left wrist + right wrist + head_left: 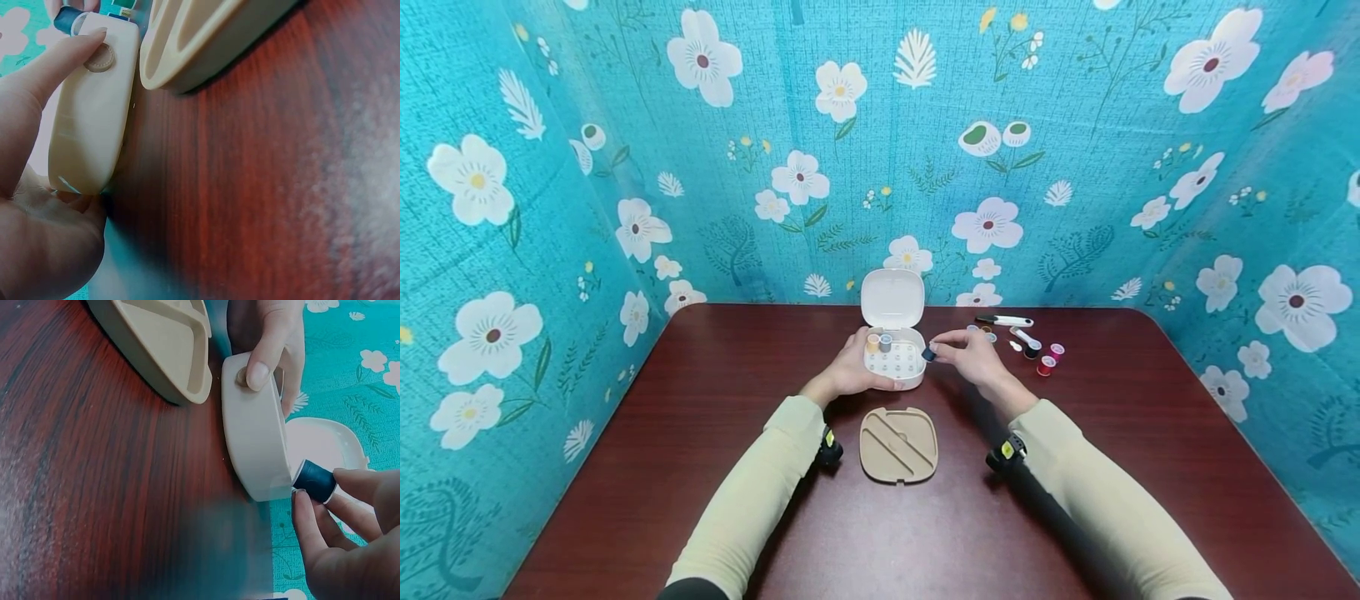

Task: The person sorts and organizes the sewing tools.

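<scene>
A white sewing box [913,382] stands on the table with its lid [892,298] raised at the back. Around its left side my left hand [850,368] grips it, the thumb lying across the front by a round button [100,58]. Rows of small pegs line the inside, and an orange-yellow thread spool [872,342] and a grey-blue thread spool [886,343] stand at the back left. At the box's right rim, my right hand [976,360] pinches a dark blue thread spool [315,481] between thumb and fingers, held tilted.
In front of the box lies a beige tray insert [880,468] with slanted dividers. Right of my right hand are a black spool [1032,350], a red spool [1046,366] and a pink spool [1057,351]. A white-and-black tool [1011,321] lies behind them, near several more spools [990,337].
</scene>
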A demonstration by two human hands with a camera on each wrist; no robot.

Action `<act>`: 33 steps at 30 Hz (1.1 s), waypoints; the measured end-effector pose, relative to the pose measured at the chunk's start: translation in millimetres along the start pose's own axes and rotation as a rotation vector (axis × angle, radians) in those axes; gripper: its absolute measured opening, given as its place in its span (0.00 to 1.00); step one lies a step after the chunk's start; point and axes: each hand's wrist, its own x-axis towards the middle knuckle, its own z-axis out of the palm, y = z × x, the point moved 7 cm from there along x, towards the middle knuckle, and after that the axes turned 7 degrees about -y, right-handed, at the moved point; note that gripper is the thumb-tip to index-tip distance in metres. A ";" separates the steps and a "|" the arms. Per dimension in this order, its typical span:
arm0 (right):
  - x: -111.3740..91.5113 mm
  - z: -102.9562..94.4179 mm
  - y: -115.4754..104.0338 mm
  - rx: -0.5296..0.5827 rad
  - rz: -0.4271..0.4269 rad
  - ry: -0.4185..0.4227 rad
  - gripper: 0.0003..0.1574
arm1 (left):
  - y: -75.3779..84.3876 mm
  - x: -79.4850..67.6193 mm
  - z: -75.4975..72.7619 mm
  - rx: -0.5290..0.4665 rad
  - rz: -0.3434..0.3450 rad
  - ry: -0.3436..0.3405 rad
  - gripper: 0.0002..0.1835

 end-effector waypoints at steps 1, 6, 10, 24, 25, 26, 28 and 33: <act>0.3 1.1 -1.5 0.003 -0.007 -0.003 0.19 | -0.1 0.1 0.0 -0.002 0.000 0.000 0.65; 1.8 5.9 -7.5 -0.020 -0.030 -0.012 0.19 | 0.1 -0.4 0.0 -0.004 0.004 -0.001 0.65; 3.4 8.9 -11.0 -0.046 -0.014 -0.013 0.19 | 0.9 -0.8 0.1 -0.003 0.009 -0.005 0.65; 17.6 13.8 -18.7 -0.166 -0.037 0.001 0.16 | 2.4 -1.5 0.0 -0.012 0.030 -0.008 0.65; 18.1 14.6 -20.0 -0.178 -0.043 0.002 0.16 | 2.9 -1.7 -0.3 -0.012 0.033 -0.007 0.64; 18.7 15.5 -21.4 -0.193 -0.051 0.004 0.15 | 3.6 -2.2 -0.8 -0.011 0.036 -0.005 0.64; 20.2 17.4 -23.6 -0.219 -0.065 0.004 0.15 | 4.7 -2.9 -1.7 -0.012 0.038 -0.003 0.63; 24.0 21.0 -24.5 -0.262 -0.073 0.001 0.18 | 4.9 -3.4 -1.3 -0.005 0.030 -0.005 0.63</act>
